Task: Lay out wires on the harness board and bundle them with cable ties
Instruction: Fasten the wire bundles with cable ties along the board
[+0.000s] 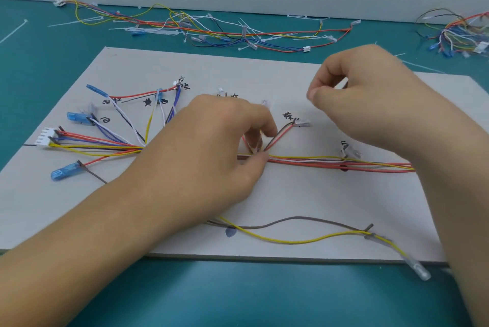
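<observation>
A pale grey harness board lies on the teal table, marked with handwritten labels. Coloured wires run across its middle and fan out at the left to a white connector and blue terminals. My left hand presses down on the bundle at mid-board, thumb and fingers pinching the wires where a brown and a red branch split off. My right hand hovers above the board's right half, its fingers curled and pinched together; what they hold is too thin to make out. A brown and a yellow wire lie loose near the front edge.
Behind the board sits a long tangle of wires and white cable ties. A second wire heap lies at the far right. One cable tie rests at the far left. A pale wall closes the table's back.
</observation>
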`<state>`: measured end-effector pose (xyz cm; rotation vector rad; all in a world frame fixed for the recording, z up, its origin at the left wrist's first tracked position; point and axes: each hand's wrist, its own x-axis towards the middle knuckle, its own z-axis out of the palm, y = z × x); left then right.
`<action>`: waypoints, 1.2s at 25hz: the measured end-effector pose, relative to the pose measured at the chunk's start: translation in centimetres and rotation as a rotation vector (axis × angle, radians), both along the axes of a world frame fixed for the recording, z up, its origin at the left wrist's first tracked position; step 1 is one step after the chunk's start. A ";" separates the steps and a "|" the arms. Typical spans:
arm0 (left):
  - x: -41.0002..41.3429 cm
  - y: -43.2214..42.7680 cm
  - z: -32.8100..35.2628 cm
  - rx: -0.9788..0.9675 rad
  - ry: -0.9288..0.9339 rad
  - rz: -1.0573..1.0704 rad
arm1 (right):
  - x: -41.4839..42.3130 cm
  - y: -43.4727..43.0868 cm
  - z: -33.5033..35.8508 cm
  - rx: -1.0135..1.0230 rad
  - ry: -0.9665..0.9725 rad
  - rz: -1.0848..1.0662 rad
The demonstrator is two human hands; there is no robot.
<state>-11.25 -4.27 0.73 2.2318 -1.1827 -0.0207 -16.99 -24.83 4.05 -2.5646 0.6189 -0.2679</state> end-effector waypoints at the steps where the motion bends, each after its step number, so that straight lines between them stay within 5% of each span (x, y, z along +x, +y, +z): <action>1: 0.0 -0.1 0.0 0.013 -0.026 0.009 | -0.1 -0.6 0.1 -0.023 0.028 -0.042; 8: -0.8 -0.6 0.7 0.138 -0.261 0.118 | -0.6 -1.8 0.7 -0.031 0.223 0.034; 20: 1.1 -1.0 1.2 0.152 -0.023 -0.071 | 0.3 0.6 -1.0 -0.070 0.110 0.178; 30: 2.9 0.1 1.2 0.200 -0.054 0.029 | 2.5 4.6 -2.0 -0.289 -0.005 0.096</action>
